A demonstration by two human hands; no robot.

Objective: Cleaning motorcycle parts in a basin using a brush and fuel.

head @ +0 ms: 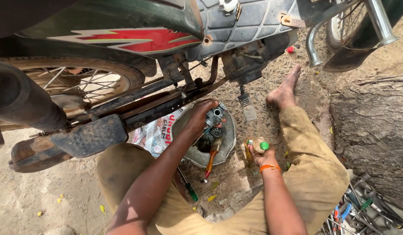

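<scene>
Your left hand (pixel 200 116) grips a metal engine part (pixel 214 124) over the dented pan (pixel 227 143) under the motorbike (pixel 123 39). It looks heavy, hard and oily; hold its body, not the small fittings. Your right hand (pixel 259 153) wraps a small green-capped bottle (pixel 255 146). An orange-handled screwdriver (pixel 211 159) leans in the pan.

L hand (pixel 200 116) gripped a grimy carburettor (pixel 214 122) over a dented metal bowl (pixel 227 146), w/ an orange-handled screwdriver (pixel 211 159) leaning in it. R hand (pixel 260 154) held a small green-capped bottle (pixel 259 146) just beside the bowl. Motorcycle (pixel 123 39) stood above; green-handled screwdriver (pixel 189 188) lay on the ground.
</scene>
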